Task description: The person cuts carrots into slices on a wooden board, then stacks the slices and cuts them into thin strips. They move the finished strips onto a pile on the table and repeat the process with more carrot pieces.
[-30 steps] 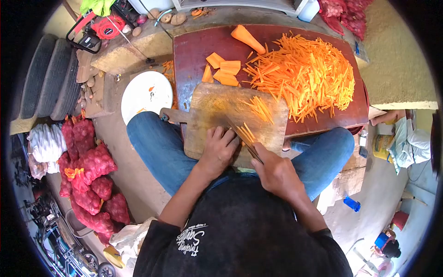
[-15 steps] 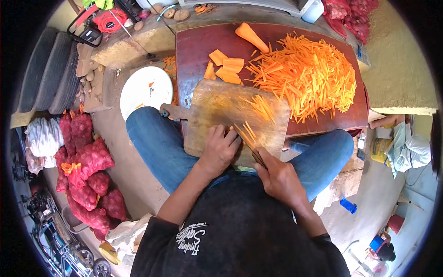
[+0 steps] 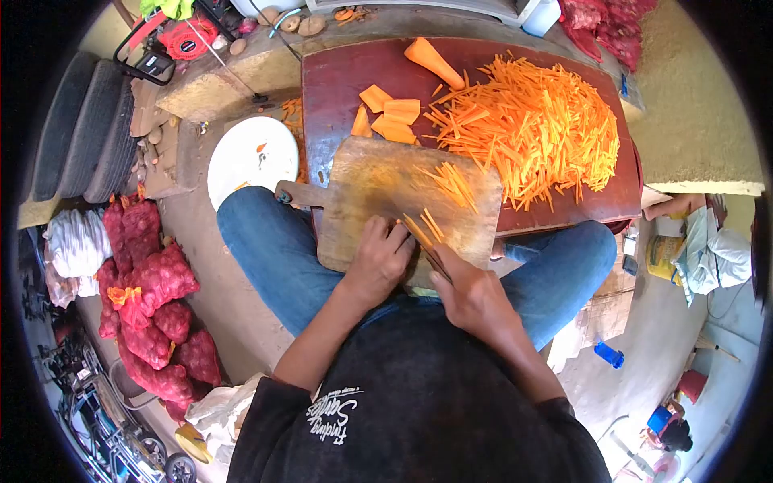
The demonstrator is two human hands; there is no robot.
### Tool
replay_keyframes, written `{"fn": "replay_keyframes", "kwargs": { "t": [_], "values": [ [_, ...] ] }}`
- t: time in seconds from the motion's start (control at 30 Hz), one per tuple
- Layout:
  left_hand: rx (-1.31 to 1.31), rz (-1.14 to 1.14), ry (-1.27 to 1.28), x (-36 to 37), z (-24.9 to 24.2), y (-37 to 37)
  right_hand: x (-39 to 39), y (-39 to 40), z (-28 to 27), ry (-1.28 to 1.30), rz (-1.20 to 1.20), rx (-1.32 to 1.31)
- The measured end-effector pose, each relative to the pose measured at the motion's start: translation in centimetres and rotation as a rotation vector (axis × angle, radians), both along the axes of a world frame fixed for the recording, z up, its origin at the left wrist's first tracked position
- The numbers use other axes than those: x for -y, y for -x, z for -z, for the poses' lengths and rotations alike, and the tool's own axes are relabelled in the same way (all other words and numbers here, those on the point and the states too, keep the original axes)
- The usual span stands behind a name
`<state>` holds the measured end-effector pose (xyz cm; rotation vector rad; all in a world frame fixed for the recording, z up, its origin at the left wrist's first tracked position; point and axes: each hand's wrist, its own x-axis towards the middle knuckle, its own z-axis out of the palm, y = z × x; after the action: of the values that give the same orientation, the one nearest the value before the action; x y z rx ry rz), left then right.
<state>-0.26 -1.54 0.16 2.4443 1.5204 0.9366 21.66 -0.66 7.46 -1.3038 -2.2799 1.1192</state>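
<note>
A wooden cutting board (image 3: 362, 185) lies across the near edge of the red table (image 3: 338, 80). My right hand (image 3: 471, 298) is closed round a knife (image 3: 427, 251), its blade angled over the board. Beside the blade, my left hand (image 3: 382, 253) has its fingers curled down on the board, over a carrot piece mostly hidden under them. A few cut sticks (image 3: 433, 225) lie by the blade. More sticks (image 3: 455, 185) rest at the board's right side. Beyond are carrot slices (image 3: 401, 111), a whole peeled carrot (image 3: 435, 63) and a large heap of carrot sticks (image 3: 539, 129).
A white round lid or stool top (image 3: 254, 161) is left of the table. Red net sacks (image 3: 165, 282) lie on the floor at the left, near tyres (image 3: 72, 129). Another person (image 3: 672, 435) is partly visible at the lower right.
My right hand and the knife have shifted slightly left, toward my left hand. The whole view has moved a little.
</note>
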Motion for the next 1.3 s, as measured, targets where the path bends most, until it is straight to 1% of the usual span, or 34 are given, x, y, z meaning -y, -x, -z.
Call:
{"fn": "replay_keyframes", "kwargs": {
  "t": [0.03,0.13,0.23,0.33,0.43,0.53,0.63,0.73,0.83,0.93,1.03,1.13,1.23,1.3],
  "values": [
    [0.006,0.006,0.009,0.0,0.0,0.0,-0.4,0.5,0.7,-0.048,-0.005,-0.021],
    [-0.015,0.01,0.013,0.0,-0.3,0.3,-1.0,1.0,1.2,-0.071,-0.013,-0.032],
    [-0.052,-0.016,-0.007,0.1,0.1,-0.1,-0.3,-0.3,-1.0,0.041,-0.013,0.033],
    [-0.05,-0.027,-0.013,0.2,-0.2,-0.1,0.5,-1.4,-0.8,-0.018,-0.042,0.008],
    [-0.041,-0.027,-0.027,0.0,0.2,-0.4,-0.4,0.2,0.3,-0.029,-0.023,-0.039],
    [-0.044,-0.026,-0.027,0.0,-0.1,-0.1,-1.0,1.2,1.1,-0.072,-0.031,0.002],
    [-0.065,-0.049,-0.023,0.4,0.1,-0.2,-0.4,0.0,-1.0,-0.003,-0.035,0.001],
    [-0.046,-0.057,-0.02,0.4,0.7,-0.2,0.1,-1.2,-1.3,0.028,-0.067,0.052],
    [-0.027,-0.048,-0.033,0.2,0.6,-0.4,-0.4,0.3,1.0,-0.116,-0.051,-0.021],
    [-0.044,-0.041,-0.042,0.2,0.6,-0.2,-1.7,1.2,1.4,-0.091,-0.058,-0.043],
    [-0.071,-0.045,-0.03,0.2,0.6,0.0,-1.0,0.2,-1.0,-0.013,-0.013,-0.053],
    [-0.065,-0.067,-0.01,0.4,0.6,-0.1,0.0,-1.1,-1.5,0.172,-0.004,0.055],
    [-0.068,-0.076,-0.021,0.3,0.7,-0.2,-0.6,0.1,0.3,-0.055,-0.028,-0.074],
    [-0.063,-0.084,-0.051,0.2,0.7,-0.1,-1.5,1.0,1.4,-0.1,-0.056,-0.063]
  ]
}}
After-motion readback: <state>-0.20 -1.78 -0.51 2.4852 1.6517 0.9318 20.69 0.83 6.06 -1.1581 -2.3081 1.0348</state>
